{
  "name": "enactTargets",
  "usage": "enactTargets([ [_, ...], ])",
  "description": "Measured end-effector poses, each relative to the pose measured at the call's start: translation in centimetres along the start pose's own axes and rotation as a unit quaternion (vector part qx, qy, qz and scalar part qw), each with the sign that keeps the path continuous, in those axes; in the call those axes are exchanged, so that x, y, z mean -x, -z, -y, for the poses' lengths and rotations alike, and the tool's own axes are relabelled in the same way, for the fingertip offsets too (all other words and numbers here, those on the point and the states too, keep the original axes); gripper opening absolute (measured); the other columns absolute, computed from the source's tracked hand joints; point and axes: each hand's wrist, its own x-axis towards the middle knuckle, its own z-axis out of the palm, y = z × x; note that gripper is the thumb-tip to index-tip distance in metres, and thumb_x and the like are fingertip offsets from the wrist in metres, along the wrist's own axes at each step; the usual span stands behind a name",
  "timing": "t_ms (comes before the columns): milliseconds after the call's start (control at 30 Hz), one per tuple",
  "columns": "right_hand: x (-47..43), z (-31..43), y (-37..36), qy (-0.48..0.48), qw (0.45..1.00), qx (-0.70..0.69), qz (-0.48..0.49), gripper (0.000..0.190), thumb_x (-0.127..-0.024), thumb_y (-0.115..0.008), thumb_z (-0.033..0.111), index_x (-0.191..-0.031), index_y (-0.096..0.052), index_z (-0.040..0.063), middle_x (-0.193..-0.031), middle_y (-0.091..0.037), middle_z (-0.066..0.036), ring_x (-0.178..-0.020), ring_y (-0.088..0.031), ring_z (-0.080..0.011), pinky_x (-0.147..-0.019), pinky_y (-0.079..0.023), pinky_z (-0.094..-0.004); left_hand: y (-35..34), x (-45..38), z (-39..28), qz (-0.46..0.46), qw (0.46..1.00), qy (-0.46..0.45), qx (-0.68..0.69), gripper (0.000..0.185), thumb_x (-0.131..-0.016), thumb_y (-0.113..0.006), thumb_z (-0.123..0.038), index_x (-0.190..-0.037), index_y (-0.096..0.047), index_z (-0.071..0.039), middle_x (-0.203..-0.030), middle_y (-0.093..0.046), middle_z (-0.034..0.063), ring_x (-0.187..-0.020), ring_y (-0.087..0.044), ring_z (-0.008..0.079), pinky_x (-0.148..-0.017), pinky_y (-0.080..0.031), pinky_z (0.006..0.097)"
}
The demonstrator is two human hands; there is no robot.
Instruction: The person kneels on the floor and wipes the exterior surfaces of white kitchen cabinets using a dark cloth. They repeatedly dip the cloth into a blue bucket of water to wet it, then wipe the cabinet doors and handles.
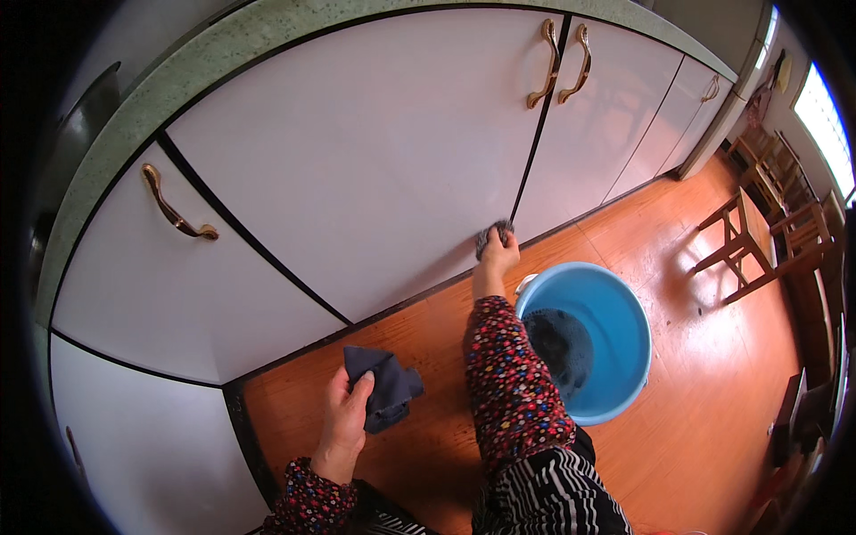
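My right hand grips a grey scouring pad, which it holds against the lower corner of a white cabinet door, beside the dark gap between two doors. My left hand holds a folded dark grey cloth above the floor, thumb on top. Close to my right forearm stands a light blue plastic bucket with dark, foamy water in its bottom.
Gold-coloured handles stick out from the cabinet fronts. A speckled green countertop runs above them. On the right, a wooden chair stands on the orange wood-look floor. Water drops mark the floor near my hands.
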Motion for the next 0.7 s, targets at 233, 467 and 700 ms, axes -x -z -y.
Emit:
enactTargets([
  [233,2.8,3.2,-2.7,0.173,0.971,0.168,0.005,0.026,-0.089,-0.071,0.014,-0.109,-0.067,-0.003,-0.101,-0.073,-0.013,-0.088,-0.069,-0.0244,-0.080,-0.054,-0.0382,0.5,1.4,-0.7,-0.014,1.000,-0.009,-0.005,0.020,-0.101,-0.061,-0.011,-0.118,-0.062,0.000,-0.109,-0.067,0.0030,-0.098,-0.063,0.0105,-0.090,-0.052,0.0281],
  [467,5.4,4.8,-4.6,0.220,0.971,0.029,0.091,0.021,-0.087,-0.076,0.010,-0.104,-0.069,-0.001,-0.099,-0.071,-0.007,-0.090,-0.064,-0.0183,-0.085,-0.051,-0.0310,-0.2,1.4,-1.0,-0.032,0.999,-0.016,0.008,0.019,-0.101,-0.060,-0.011,-0.117,-0.062,0.000,-0.108,-0.067,0.0018,-0.096,-0.061,0.0088,-0.088,-0.051,0.0266],
  [700,7.3,3.5,-3.5,0.140,0.986,0.008,0.096,0.019,-0.088,-0.075,0.004,-0.104,-0.068,-0.001,-0.093,-0.068,-0.005,-0.087,-0.064,-0.0144,-0.076,-0.055,-0.0299,0.0,0.6,-0.3,-0.014,1.000,-0.026,0.001,0.019,-0.101,-0.061,-0.011,-0.117,-0.062,-0.001,-0.106,-0.066,0.0007,-0.094,-0.060,0.0078,-0.086,-0.051,0.0260],
])
